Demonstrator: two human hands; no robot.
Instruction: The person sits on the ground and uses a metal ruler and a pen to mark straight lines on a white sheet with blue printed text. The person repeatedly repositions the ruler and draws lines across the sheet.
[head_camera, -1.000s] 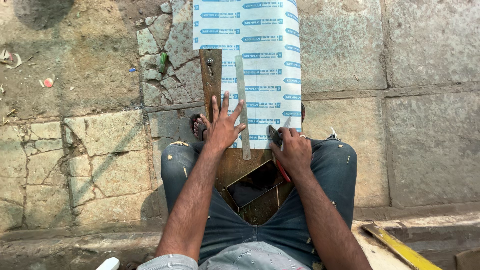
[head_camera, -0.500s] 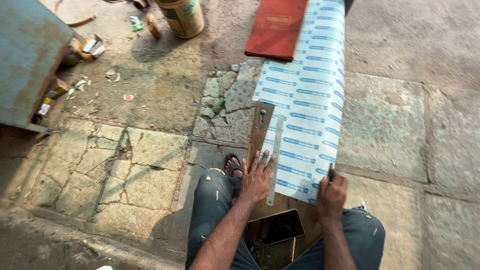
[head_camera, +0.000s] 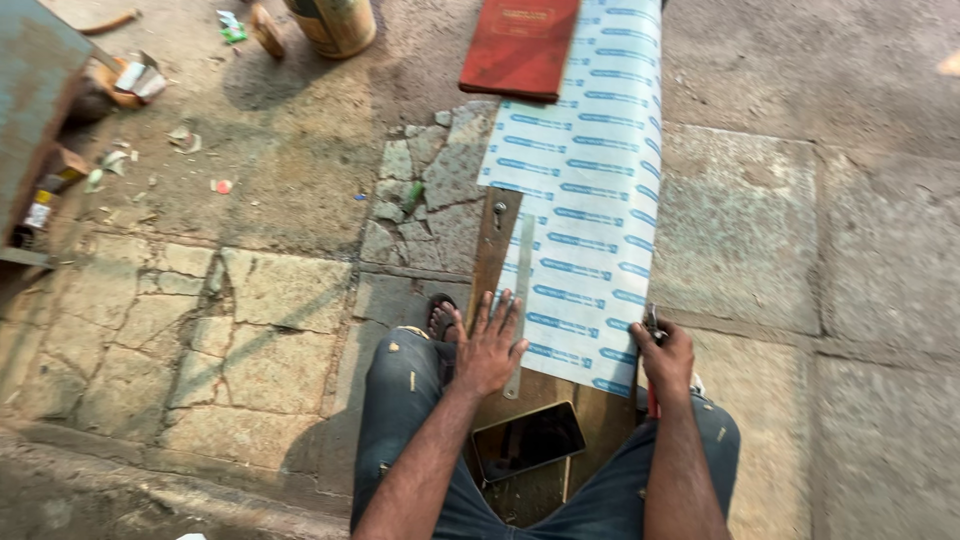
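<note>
I sit on a stone pavement with a long white sheet with blue printed marks (head_camera: 590, 200) stretched out in front of me. My left hand (head_camera: 487, 345) lies flat with spread fingers on a metal ruler (head_camera: 520, 300), which rests along the sheet's left edge over a wooden board (head_camera: 493, 255). My right hand (head_camera: 664, 355) is closed around a small cutting tool (head_camera: 652, 322) at the sheet's near right corner. A dark phone (head_camera: 527, 440) lies on the board between my knees.
A red flat book-like panel (head_camera: 518, 45) lies on the far end of the sheet. A round tin (head_camera: 335, 22) stands at the back. A blue-grey metal box (head_camera: 35, 110) with scraps around it is at the far left. Cracked paving stones surround me.
The view has swung up and left, bringing the tin, red panel and metal box into sight. My left hand stays on the ruler; my right hand stays at the sheet's corner.
</note>
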